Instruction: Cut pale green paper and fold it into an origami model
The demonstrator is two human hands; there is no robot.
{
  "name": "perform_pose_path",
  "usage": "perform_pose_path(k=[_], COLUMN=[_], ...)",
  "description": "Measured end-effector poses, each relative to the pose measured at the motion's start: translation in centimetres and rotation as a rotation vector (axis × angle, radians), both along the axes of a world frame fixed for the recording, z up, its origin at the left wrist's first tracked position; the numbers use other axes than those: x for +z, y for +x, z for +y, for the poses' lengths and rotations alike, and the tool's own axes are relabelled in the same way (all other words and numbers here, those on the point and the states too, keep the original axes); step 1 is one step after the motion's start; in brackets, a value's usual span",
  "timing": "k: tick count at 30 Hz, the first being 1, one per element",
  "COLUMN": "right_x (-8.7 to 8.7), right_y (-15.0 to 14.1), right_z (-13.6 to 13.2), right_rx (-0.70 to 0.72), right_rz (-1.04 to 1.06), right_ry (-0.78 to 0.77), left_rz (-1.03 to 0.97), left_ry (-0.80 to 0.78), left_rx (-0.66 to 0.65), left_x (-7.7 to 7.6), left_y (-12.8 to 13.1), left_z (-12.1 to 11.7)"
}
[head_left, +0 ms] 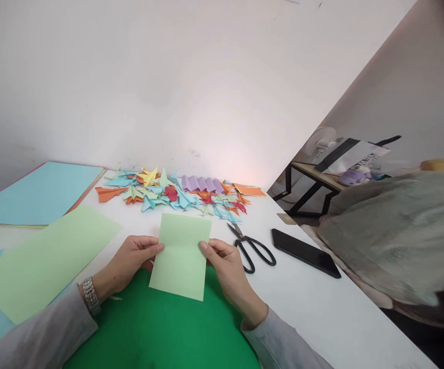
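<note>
A small rectangle of light green paper [179, 261] is held up over a green surface [160, 333], a faint crease running across its middle. My left hand [129, 259] pinches its left edge between thumb and fingers. On the right edge, my right hand [227, 269] grips it the same way, thumb on the front. Just right of that hand lie black-handled scissors [250, 246], blades slightly apart. Behind the paper, a heap of folded paper planes and shapes [176, 195] in several colours spreads along the wall.
A large light green sheet [53, 256] and a stack of blue paper [41, 192] lie at the left. A black phone [305, 252] rests near the table's right edge. Beyond that edge are a bed [402, 236] and a low table [314, 174] with a bag.
</note>
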State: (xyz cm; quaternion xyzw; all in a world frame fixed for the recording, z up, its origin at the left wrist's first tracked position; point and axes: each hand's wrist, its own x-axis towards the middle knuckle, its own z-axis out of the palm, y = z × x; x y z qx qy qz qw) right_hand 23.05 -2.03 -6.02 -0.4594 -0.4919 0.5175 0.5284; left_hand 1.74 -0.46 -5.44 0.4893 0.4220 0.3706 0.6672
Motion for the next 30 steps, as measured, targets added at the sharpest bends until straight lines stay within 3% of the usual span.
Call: perform_pose_path(k=[6,12,16,20,24,30], right_x=[0.4,1.2,0.8,0.2,0.8,1.4], right_y=[-0.1,-0.7,-1.0,-0.5,0.1,0.6], right_z=[0.0,-1.0,-1.7,-1.1,0.0,0.0], right_rx=[-0.007,0.389,0.534,0.44,0.244,0.125], right_rz=[0.219,0.359,0.253,0.109,0.269,0.389], right_ry=[-0.199,-0.578,-0.562,-0.394,-0.318,-0.246], left_rz=[-0.124,-0.264,-0.285,-0.309,-0.236,-0.146], left_ry=[-0.021,-0.053,-0.024,0.001,-0.015,-0.007], left_rx=[0.091,-0.017,-0.111,-0.093,-0.009,-0.006], left_x=[0.3,0.7,0.6,0.6,0.6,0.5], left_y=[0.2,0.9,0.8,0.5,0.5,0.5], left_z=[-0.2,-0.8,-0.9,-0.5,-0.2,-0.4])
